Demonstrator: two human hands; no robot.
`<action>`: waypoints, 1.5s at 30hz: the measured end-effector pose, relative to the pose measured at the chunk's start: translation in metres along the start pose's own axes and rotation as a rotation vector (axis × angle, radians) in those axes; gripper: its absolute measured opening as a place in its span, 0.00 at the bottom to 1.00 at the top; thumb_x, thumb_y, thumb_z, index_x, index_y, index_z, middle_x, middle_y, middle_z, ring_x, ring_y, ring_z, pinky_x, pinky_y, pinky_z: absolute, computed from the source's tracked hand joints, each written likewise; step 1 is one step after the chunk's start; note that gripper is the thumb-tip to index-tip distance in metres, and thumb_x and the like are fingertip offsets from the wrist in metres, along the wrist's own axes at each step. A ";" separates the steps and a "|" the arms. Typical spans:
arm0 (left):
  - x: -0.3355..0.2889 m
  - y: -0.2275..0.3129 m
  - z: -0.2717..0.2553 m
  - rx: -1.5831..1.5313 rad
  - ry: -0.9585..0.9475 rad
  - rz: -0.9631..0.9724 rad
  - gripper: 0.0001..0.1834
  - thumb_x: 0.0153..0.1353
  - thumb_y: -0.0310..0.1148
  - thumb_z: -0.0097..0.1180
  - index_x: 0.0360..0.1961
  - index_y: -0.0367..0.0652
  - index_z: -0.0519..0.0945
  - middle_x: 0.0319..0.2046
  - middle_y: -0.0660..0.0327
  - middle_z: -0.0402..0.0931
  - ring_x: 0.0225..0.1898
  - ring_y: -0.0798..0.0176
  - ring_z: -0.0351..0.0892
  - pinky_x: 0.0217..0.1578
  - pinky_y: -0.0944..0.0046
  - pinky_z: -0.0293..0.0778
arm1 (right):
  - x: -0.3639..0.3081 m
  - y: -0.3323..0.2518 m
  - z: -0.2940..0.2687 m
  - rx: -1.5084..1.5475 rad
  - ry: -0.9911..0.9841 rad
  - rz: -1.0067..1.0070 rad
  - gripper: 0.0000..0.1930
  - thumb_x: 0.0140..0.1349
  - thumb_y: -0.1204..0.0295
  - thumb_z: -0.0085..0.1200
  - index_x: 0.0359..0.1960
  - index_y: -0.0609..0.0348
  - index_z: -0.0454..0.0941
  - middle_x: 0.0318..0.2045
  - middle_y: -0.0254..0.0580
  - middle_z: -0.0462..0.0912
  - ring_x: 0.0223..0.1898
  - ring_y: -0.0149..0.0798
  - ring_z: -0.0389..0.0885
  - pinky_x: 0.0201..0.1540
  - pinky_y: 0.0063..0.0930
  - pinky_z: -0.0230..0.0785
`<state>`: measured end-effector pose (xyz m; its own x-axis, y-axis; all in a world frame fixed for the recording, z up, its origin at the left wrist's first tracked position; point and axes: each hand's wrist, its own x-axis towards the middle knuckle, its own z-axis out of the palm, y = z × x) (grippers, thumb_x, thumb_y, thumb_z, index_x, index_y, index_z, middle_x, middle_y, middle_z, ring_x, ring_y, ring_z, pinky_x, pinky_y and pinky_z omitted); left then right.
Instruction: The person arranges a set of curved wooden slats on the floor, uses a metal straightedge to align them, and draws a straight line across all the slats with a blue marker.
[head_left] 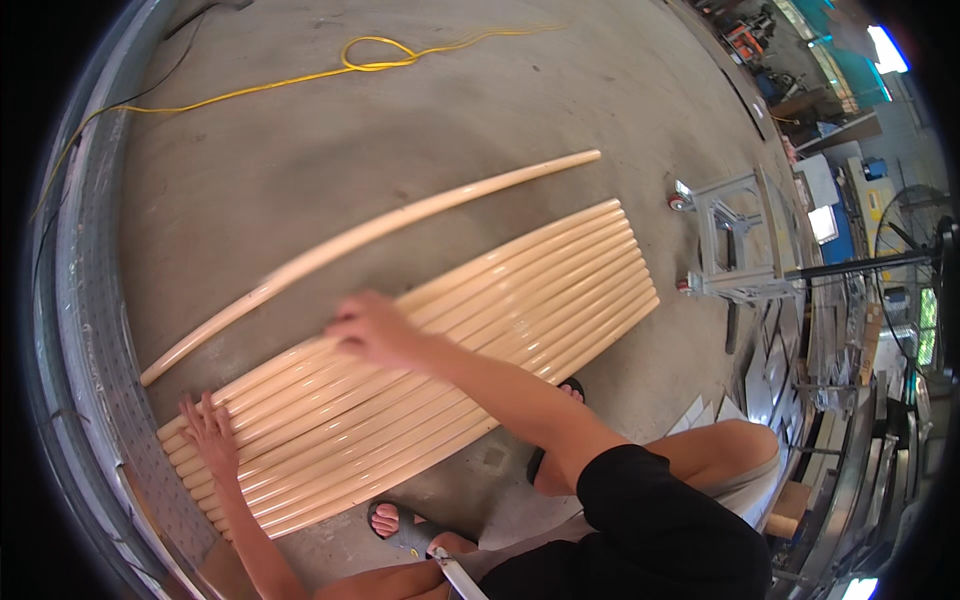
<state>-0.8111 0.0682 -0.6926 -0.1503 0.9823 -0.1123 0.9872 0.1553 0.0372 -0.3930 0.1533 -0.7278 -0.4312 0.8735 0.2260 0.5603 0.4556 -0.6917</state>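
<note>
Tubes [520, 290], pale cream-tan and glossy, lie side by side on grey concrete floor [270, 150], forming a close-set row in front of the person; surfaces look smooth, with bright white reflections along their lengths; right-hand ends make a slanting, scalloped edge; a darker seam shows between two tubes towards the left. Single tube [400, 216] of like colour and sheen lies apart, beyond the row, its left end near the metal beam [95, 300]; it appears bowed, though the lens bends straight edges. Hands are apart; left hand [210, 435] rests, fingers spread, on the row's left end; right hand [375, 332], blurred, is at the row's far edge, fingers bent; whether it grips or touches anything cannot be told.
</note>
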 end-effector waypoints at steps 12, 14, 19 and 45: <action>0.002 -0.001 -0.004 -0.126 0.180 0.079 0.29 0.69 0.48 0.48 0.71 0.59 0.65 0.74 0.53 0.52 0.75 0.48 0.47 0.71 0.35 0.37 | 0.095 0.084 -0.121 -0.382 -0.179 0.200 0.23 0.60 0.64 0.63 0.57 0.53 0.78 0.56 0.56 0.78 0.59 0.57 0.74 0.61 0.45 0.67; -0.006 0.010 -0.025 -0.110 0.150 -0.018 0.30 0.70 0.51 0.46 0.71 0.60 0.63 0.74 0.53 0.50 0.76 0.49 0.45 0.72 0.38 0.36 | 0.090 0.082 -0.117 -0.462 -0.243 0.101 0.20 0.60 0.65 0.62 0.54 0.56 0.80 0.54 0.56 0.78 0.57 0.56 0.74 0.59 0.45 0.68; -0.036 0.005 -0.052 -0.155 0.148 -0.151 0.31 0.70 0.53 0.44 0.72 0.59 0.61 0.74 0.53 0.50 0.76 0.49 0.45 0.73 0.41 0.36 | 0.078 0.045 -0.111 -0.408 -0.359 0.007 0.20 0.56 0.70 0.63 0.51 0.60 0.81 0.49 0.53 0.79 0.51 0.56 0.75 0.55 0.43 0.69; 0.008 0.013 -0.047 -0.199 0.217 -0.082 0.21 0.65 0.54 0.51 0.50 0.54 0.82 0.56 0.49 0.71 0.68 0.50 0.61 0.70 0.36 0.47 | 0.047 0.034 -0.104 0.054 -0.563 0.288 0.17 0.59 0.81 0.59 0.51 0.69 0.80 0.43 0.41 0.80 0.42 0.33 0.78 0.47 0.22 0.69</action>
<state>-0.8018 0.0826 -0.6466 -0.2582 0.9618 0.0906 0.9444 0.2315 0.2334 -0.3210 0.2277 -0.6696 -0.5828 0.7287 -0.3596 0.6791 0.1939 -0.7080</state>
